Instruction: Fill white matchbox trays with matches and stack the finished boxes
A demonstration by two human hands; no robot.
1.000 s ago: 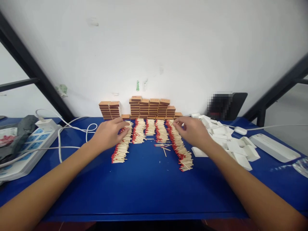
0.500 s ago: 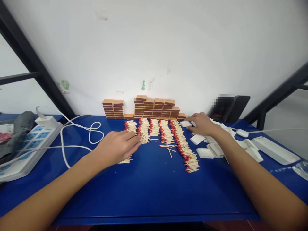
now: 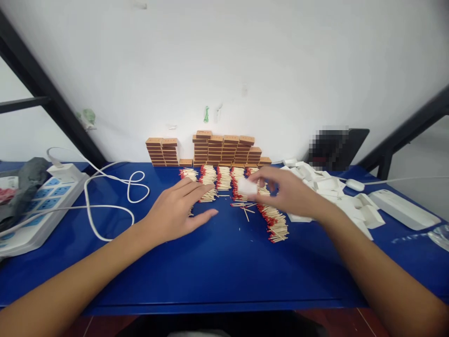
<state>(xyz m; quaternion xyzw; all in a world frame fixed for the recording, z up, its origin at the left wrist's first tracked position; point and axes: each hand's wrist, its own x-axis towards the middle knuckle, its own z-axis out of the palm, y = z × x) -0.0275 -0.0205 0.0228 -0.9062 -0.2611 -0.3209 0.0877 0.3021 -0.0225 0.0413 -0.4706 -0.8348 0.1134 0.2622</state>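
Observation:
My right hand (image 3: 282,191) pinches a small white matchbox tray (image 3: 247,186), blurred by motion, above the rows of matches. My left hand (image 3: 178,208) is open over the left rows, thumb stretched out to the right and nothing seen in its fingers. Red-tipped matches (image 3: 223,179) lie in several rows across the blue table (image 3: 210,271); the rightmost row (image 3: 275,222) reaches closest to me. A few loose matches (image 3: 244,206) lie crossed between the hands. Part of the left rows is hidden under my left hand.
Stacked orange-brown matchboxes (image 3: 222,152) line the wall. White trays (image 3: 326,187) lie heaped at right, near a dark tablet-like object (image 3: 347,150) and a white oblong case (image 3: 403,209). A power strip (image 3: 52,201) and looping white cables (image 3: 87,206) occupy the left side.
My right hand has moved left from the heap of white trays with one tray in its fingers. My left hand has opened its thumb outward; the view has tilted slightly.

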